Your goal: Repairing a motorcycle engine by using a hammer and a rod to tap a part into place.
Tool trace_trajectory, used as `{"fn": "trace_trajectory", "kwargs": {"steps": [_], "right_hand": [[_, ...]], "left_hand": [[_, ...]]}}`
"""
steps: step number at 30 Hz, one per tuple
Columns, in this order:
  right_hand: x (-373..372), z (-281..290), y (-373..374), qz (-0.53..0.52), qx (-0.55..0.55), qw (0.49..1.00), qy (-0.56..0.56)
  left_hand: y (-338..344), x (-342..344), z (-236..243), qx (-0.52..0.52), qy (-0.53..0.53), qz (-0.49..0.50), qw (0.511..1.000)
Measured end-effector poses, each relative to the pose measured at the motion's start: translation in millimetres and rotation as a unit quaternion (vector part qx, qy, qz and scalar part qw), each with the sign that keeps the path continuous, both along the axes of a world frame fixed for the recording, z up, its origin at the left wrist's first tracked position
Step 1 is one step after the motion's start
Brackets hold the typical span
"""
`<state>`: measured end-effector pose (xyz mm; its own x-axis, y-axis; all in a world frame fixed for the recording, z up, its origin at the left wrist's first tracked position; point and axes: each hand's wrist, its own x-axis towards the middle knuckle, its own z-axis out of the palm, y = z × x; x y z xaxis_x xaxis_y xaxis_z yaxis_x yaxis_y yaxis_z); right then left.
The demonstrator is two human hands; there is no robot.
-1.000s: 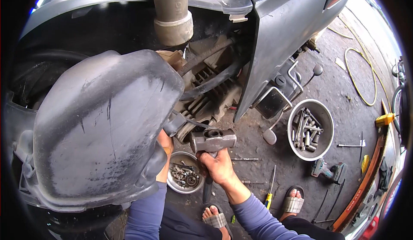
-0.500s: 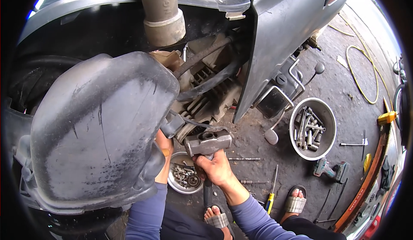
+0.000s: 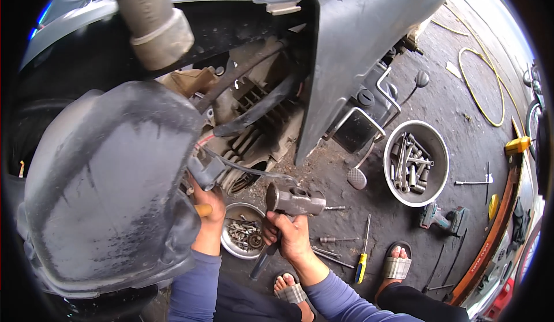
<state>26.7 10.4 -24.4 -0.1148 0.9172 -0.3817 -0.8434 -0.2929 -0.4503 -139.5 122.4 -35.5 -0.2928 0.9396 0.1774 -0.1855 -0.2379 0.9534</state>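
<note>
My right hand is wrapped round the handle of a hammer, its heavy metal head raised above a steel bowl of small parts. My left hand is closed on a yellow-handled tool, its far end hidden at the engine side, beside the large scuffed black plastic housing. Just beyond the hands lies the finned engine of a grey motorbike, crossed by black hoses. The dark body panel rises to the right of it.
A bowl of wrenches and sockets, a cordless tool, a yellow screwdriver and rods lie on the dark floor. A coiled yellow hose is at right. A grey pipe hangs over the bike. My sandalled feet stand below.
The view has shifted, moving the bike leftward in frame. My right hand and hammer have moved right, away from my left hand, which now shows more fully with the yellow handle.
</note>
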Motion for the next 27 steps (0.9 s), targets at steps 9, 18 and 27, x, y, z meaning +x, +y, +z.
{"fn": "trace_trajectory", "kwargs": {"steps": [9,18,27], "right_hand": [[9.2,-84.3,35.7,-0.108,-0.102,0.979,0.139],[7.0,-102.5,67.0,-0.102,-0.082,0.979,0.155],[35.6,-118.3,84.9,-0.022,0.068,0.977,-0.203]], "left_hand": [[-25.4,27.8,51.2,-0.033,0.329,-0.141,0.933],[-19.1,21.9,46.5,-0.004,0.303,-0.116,0.946],[-23.0,6.2,31.0,0.030,0.227,-0.169,0.959]]}}
